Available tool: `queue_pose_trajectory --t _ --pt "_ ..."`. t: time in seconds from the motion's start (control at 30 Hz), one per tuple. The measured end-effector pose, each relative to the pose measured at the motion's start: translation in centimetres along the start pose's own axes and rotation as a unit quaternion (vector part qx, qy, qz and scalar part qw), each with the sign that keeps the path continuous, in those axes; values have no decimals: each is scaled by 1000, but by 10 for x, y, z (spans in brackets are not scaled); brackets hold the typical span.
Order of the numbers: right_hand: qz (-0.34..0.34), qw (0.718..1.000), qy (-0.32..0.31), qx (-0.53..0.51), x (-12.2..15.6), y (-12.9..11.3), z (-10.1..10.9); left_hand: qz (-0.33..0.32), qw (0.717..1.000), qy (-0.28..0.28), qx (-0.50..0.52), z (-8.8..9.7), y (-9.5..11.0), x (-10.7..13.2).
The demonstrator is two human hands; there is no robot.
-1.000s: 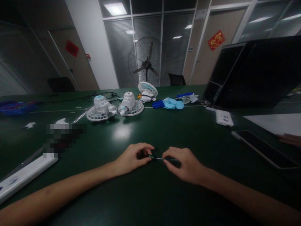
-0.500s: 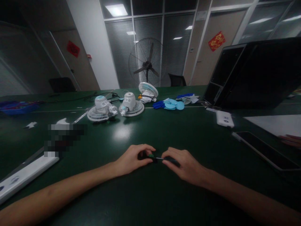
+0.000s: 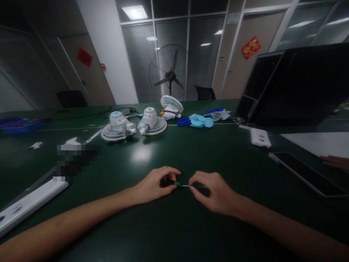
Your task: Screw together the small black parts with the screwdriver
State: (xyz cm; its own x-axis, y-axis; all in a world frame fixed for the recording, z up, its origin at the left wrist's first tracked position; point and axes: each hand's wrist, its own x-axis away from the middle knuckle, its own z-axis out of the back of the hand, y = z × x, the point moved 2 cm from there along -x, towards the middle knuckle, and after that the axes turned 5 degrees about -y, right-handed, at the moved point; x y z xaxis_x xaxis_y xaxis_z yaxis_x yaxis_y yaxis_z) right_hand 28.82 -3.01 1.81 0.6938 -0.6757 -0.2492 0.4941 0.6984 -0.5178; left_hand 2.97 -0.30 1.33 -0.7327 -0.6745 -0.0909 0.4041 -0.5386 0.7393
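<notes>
Near the middle of the green table, my left hand (image 3: 155, 185) pinches a small green circuit board (image 3: 177, 183) between thumb and fingers. Most of the board is covered by the fingertips. My right hand (image 3: 215, 191) is closed around the dark handle of a screwdriver (image 3: 186, 186). Its thin metal shaft points left, and the tip meets the board's right edge or lies right beside it; I cannot tell which.
Beyond my hands lie white fan heads (image 3: 152, 123), light blue fan blades (image 3: 201, 120) and blue gloves (image 3: 184, 121). A phone (image 3: 308, 173) and white box (image 3: 260, 137) are at right, near a large black monitor (image 3: 300, 87). Another person's hand (image 3: 335, 161) rests at far right.
The small board has turned a little, and more of its green face shows. My right hand with the screwdriver has shifted slightly to the right.
</notes>
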Motion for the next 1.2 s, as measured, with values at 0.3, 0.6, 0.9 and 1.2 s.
queue_pose_trajectory --t 0.3,0.6,0.9,1.2 --pt "-3 999 -12 30 0 4 -4 -13 1000 -11 -15 0 1 0" --pt "4 999 -17 31 -2 3 -5 -12 1000 -20 -13 0 1 -1" --pt "4 999 -19 25 -3 4 -5 -17 999 -21 -20 -2 0 0" --pt "27 998 -52 33 -3 2 -6 -29 999 -26 -21 -4 -3 2"
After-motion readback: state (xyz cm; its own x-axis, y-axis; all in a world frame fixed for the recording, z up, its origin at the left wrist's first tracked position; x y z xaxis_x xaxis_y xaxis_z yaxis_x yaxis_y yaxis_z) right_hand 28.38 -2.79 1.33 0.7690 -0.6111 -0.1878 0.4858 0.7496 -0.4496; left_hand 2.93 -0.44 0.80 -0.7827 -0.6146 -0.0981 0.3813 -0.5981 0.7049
